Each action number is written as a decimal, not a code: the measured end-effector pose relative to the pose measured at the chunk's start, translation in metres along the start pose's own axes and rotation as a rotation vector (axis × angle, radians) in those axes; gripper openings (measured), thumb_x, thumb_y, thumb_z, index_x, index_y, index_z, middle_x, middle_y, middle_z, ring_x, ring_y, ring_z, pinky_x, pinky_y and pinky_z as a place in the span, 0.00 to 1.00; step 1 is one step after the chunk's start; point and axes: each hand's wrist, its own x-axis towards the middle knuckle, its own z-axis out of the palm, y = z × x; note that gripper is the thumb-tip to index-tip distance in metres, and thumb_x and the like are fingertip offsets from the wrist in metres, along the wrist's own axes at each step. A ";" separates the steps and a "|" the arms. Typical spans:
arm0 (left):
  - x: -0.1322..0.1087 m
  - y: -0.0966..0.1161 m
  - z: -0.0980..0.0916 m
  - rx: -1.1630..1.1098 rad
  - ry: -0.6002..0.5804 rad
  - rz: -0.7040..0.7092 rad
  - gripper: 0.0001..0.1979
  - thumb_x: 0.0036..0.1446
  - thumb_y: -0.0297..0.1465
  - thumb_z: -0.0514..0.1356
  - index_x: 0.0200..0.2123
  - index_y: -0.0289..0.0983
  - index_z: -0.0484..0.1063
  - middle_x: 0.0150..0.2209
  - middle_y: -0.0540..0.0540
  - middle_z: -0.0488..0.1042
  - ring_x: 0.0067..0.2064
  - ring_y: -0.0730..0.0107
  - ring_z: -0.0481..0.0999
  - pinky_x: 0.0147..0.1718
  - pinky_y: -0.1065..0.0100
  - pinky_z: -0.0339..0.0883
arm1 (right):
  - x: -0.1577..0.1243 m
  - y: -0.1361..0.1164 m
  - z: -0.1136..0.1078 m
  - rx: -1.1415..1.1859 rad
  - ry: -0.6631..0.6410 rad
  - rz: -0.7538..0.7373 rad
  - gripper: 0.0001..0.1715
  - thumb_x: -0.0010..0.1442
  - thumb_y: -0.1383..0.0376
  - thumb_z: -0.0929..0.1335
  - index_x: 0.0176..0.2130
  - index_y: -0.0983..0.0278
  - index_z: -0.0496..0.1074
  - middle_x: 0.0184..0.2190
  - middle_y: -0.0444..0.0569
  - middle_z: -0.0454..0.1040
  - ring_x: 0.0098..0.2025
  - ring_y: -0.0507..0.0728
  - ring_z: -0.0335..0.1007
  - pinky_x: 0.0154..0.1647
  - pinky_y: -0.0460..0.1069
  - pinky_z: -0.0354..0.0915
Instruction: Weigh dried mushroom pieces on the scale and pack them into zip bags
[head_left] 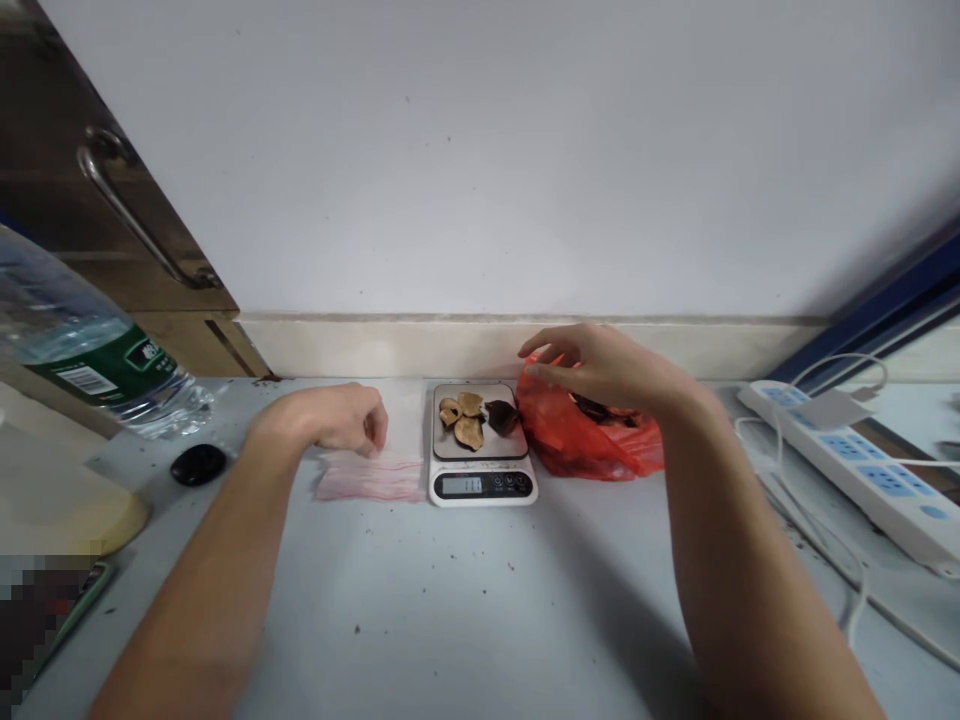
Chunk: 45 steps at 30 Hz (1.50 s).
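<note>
A white digital kitchen scale stands in the middle of the table, its display lit. Several dried, curled tan pieces with dark edges and one dark brown piece lie on its plate. Left of it, my left hand is closed, fingertips down on a stack of thin pink-striped plastic bags; whether it pinches one is hidden. My right hand hovers over the mouth of a red plastic bag, fingers stretched and apart. Dark dried pieces show inside that bag, right beside the scale.
A water bottle with a green label leans in at the left, near a black oval object. On the right lies a white power strip with cables. A wall rises behind the table, which has dark crumbs on it.
</note>
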 end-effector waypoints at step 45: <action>-0.021 0.035 -0.001 -0.132 0.718 0.543 0.58 0.45 0.56 0.69 0.73 0.48 0.45 0.75 0.43 0.50 0.74 0.42 0.50 0.69 0.50 0.50 | 0.004 -0.049 0.047 0.625 0.136 -0.492 0.10 0.60 0.61 0.71 0.38 0.65 0.78 0.39 0.49 0.82 0.37 0.55 0.76 0.38 0.49 0.70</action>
